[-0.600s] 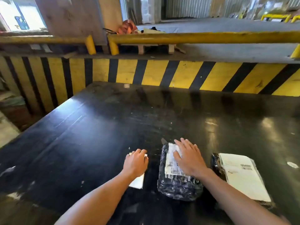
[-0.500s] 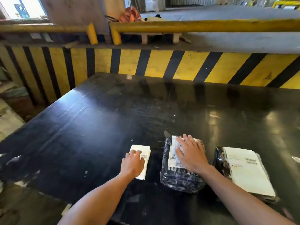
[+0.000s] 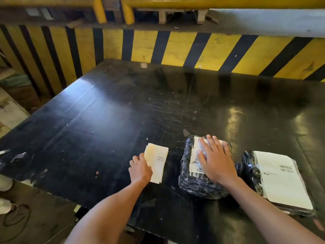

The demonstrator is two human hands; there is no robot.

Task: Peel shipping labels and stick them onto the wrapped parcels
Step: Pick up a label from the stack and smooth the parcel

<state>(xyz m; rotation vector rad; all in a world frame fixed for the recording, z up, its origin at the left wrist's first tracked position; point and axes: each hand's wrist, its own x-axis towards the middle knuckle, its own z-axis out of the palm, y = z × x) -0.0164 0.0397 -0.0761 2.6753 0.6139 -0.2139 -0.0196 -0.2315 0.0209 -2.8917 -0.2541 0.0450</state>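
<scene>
A small parcel (image 3: 198,185) wrapped in black plastic lies near the front of the black table (image 3: 123,111). A white shipping label (image 3: 196,162) is on its top, and my right hand (image 3: 217,160) presses flat on that label with straight fingers. To the left, a folded stack of white labels (image 3: 157,160) lies on the table. My left hand (image 3: 139,168) rests on its left edge with curled fingers; whether it grips the stack is hidden. At the right lies a second black-wrapped parcel (image 3: 249,171) with a large white label (image 3: 281,178) on top.
A yellow and black striped barrier (image 3: 175,48) runs along the table's far edge, with yellow rails (image 3: 211,2) above it. The table's left edge drops to the floor, where boxes (image 3: 15,95) and a cable (image 3: 15,215) lie.
My left hand slid to the left edge of the label stack, uncovering most of it. My right hand stays pressed on the parcel's label. The camera tilted downward.
</scene>
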